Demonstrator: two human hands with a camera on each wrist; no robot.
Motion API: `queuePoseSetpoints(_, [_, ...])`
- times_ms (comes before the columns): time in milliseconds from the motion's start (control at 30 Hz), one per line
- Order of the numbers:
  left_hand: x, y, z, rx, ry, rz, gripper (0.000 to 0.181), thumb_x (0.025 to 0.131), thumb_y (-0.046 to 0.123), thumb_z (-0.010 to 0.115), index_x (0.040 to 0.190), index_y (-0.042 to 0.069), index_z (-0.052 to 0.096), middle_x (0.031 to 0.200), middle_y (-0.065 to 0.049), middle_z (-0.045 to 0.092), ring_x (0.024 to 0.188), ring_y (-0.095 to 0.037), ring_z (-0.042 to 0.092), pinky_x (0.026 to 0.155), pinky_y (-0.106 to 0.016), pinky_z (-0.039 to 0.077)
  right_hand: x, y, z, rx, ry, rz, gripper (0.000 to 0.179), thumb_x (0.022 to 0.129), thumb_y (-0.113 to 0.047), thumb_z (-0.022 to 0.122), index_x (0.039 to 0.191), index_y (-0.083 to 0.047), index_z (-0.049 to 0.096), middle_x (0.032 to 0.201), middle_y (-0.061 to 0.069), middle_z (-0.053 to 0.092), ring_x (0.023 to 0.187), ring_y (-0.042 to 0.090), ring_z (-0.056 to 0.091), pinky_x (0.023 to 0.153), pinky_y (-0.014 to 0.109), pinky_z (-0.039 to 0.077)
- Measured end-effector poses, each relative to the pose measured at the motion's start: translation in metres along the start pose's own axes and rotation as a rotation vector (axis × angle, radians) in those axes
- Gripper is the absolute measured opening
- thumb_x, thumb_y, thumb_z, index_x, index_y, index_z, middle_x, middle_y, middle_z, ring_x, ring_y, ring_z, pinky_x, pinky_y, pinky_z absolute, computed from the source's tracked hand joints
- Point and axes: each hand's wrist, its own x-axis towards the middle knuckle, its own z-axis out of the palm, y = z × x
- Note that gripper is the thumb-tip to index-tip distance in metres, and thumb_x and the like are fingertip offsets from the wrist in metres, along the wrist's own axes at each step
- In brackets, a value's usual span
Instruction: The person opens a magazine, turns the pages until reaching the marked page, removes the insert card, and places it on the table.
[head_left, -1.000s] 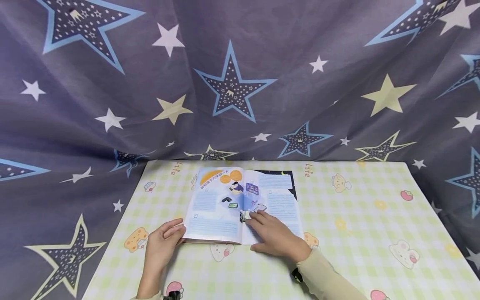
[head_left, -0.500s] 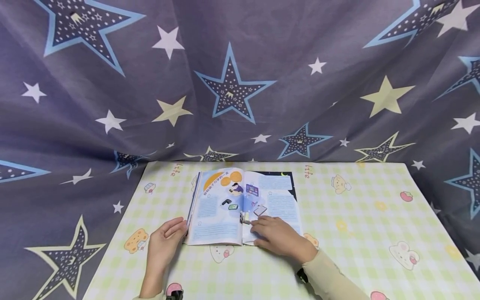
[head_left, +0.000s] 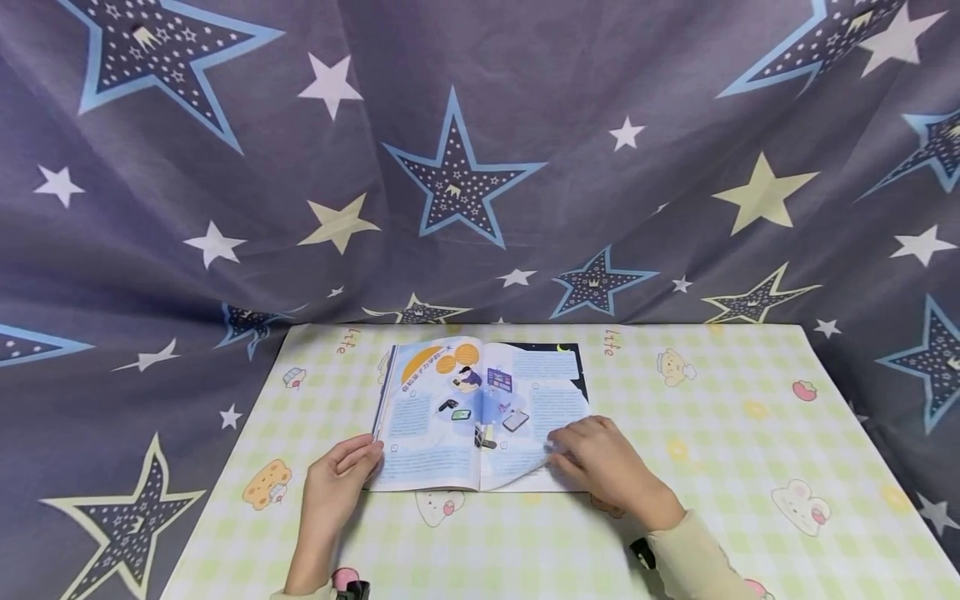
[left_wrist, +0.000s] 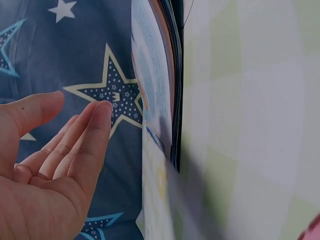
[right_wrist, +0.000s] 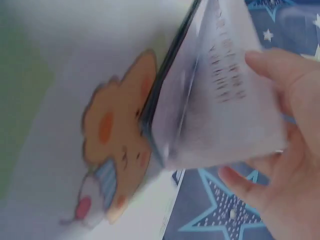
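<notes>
An open magazine [head_left: 431, 458] with blue-and-white illustrated pages lies near the table's middle. My right hand [head_left: 603, 462] pinches the lower outer corner of its right-hand page [head_left: 553, 400] between thumb and fingers. That page curls up, and printed text on its underside [right_wrist: 225, 120] shows in the right wrist view. My left hand [head_left: 337, 487] is beside the magazine's lower left edge. In the left wrist view, its thumb and fingers [left_wrist: 92, 145] are extended and apart, holding nothing, with a gap to the stacked page edges [left_wrist: 175, 100].
A light checked cloth [head_left: 712, 467] with cartoon animals and strawberries covers the table. Behind it and at both sides hangs a dark purple curtain [head_left: 570, 83] patterned with stars. A dark band [head_left: 358, 590] is at the left wrist.
My right hand has moved right from near the fold to the outer lower corner, where the right page now lifts. The left hand stays at the left edge; the left pages have shifted slightly.
</notes>
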Motion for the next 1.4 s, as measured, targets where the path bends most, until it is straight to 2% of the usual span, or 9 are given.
queuePoseSetpoints(200, [0.000,0.000,0.006,-0.022,-0.029,-0.001,0.034,0.092,0.013,0.074,0.122,-0.004,0.067,0.110,-0.020,0.071,0.093,-0.008,0.071,0.082,-0.022,0.057,-0.001,0.008,0.002,-0.055,0.203,0.167,0.063,0.085,-0.036,0.082,0.131,0.000,0.059,0.112,0.017,0.065,0.096,0.033,0.065,0.075,0.046,0.058])
queuePoseSetpoints(367, [0.000,0.001,0.011,-0.021,-0.049,0.041,0.035,0.092,0.014,0.075,0.121,-0.004,0.067,0.107,-0.018,0.073,0.093,-0.009,0.071,0.082,-0.022,0.057,-0.001,0.001,0.006,-0.071,0.216,0.309,0.077,0.084,-0.045,0.081,0.139,0.001,0.051,0.105,0.020,0.063,0.079,0.031,0.064,0.052,0.042,0.056])
queuePoseSetpoints(467, [0.000,0.001,0.015,-0.032,-0.061,0.058,0.035,0.092,0.016,0.075,0.120,-0.004,0.068,0.107,-0.018,0.073,0.094,-0.012,0.072,0.082,-0.023,0.057,0.001,-0.005,0.009,-0.034,0.196,0.339,0.078,0.085,-0.045,0.079,0.140,0.001,0.049,0.099,0.019,0.065,0.071,0.029,0.064,0.048,0.042,0.054])
queuePoseSetpoints(600, [-0.001,0.002,0.020,-0.052,-0.074,0.064,0.036,0.092,0.015,0.076,0.120,-0.005,0.067,0.108,-0.021,0.072,0.097,-0.018,0.072,0.083,-0.023,0.057,0.005,-0.013,0.013,0.055,0.152,0.303,0.074,0.089,-0.040,0.076,0.144,-0.002,0.044,0.115,0.019,0.066,0.092,0.031,0.068,0.068,0.046,0.059])
queuePoseSetpoints(700, [0.000,0.005,0.025,-0.050,-0.097,0.074,0.036,0.092,0.015,0.075,0.121,-0.006,0.067,0.108,-0.020,0.072,0.097,-0.018,0.072,0.083,-0.023,0.057,0.010,-0.019,0.015,0.109,0.103,0.252,0.074,0.093,-0.038,0.073,0.150,-0.006,0.039,0.134,0.017,0.059,0.116,0.031,0.061,0.086,0.047,0.057])
queuePoseSetpoints(800, [0.001,0.008,0.032,-0.063,-0.125,0.087,0.035,0.093,0.014,0.074,0.121,-0.006,0.067,0.108,-0.021,0.072,0.097,-0.018,0.072,0.083,-0.024,0.057,0.015,-0.026,0.016,0.141,0.066,0.194,0.071,0.095,-0.037,0.069,0.152,-0.009,0.038,0.142,0.014,0.053,0.127,0.029,0.054,0.095,0.046,0.053])
queuePoseSetpoints(1067, [-0.001,0.016,0.054,-0.161,-0.226,0.115,0.036,0.093,0.010,0.073,0.122,-0.009,0.064,0.108,-0.025,0.070,0.099,-0.029,0.071,0.085,-0.029,0.058,0.026,-0.041,0.017,0.232,0.034,0.072,0.054,0.102,-0.025,0.061,0.149,-0.009,0.043,0.148,0.015,0.046,0.136,0.026,0.045,0.106,0.044,0.045])
queuePoseSetpoints(1233, [-0.004,0.019,0.071,-0.193,-0.313,0.105,0.040,0.092,0.012,0.074,0.123,-0.010,0.063,0.105,-0.023,0.071,0.094,-0.029,0.072,0.082,-0.031,0.059,0.029,-0.045,0.021,0.275,-0.001,0.031,0.049,0.105,-0.020,0.053,0.151,-0.010,0.041,0.152,0.013,0.043,0.140,0.022,0.040,0.113,0.040,0.037])
queuePoseSetpoints(1400, [-0.005,0.015,0.083,-0.185,-0.372,0.097,0.039,0.091,0.007,0.074,0.125,-0.009,0.063,0.102,-0.020,0.072,0.090,-0.027,0.073,0.077,-0.031,0.060,0.031,-0.047,0.025,0.308,-0.004,0.007,0.048,0.105,-0.020,0.052,0.150,-0.010,0.041,0.151,0.011,0.044,0.140,0.021,0.041,0.112,0.039,0.038])
